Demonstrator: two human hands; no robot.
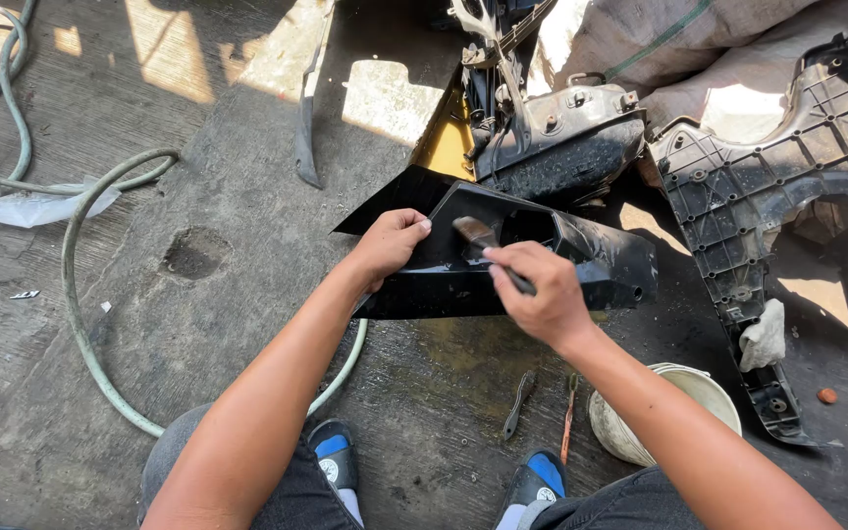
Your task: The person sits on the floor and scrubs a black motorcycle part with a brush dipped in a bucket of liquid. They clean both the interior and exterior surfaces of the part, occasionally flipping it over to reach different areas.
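A glossy black panel (503, 260) is held above the concrete floor (228, 245), its 9 o'clock edge clamped by the left hand (390, 243). A paintbrush (488, 247) is gripped by the right hand (540, 292), bristles laid on the panel. A white bucket (664, 412) is seen at 5 o'clock.

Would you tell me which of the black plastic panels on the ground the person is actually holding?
The glossy black panel in the middle: the left hand steadies its edge while the right hand works a brush on it. The matte ribbed panel lies untouched to the right.
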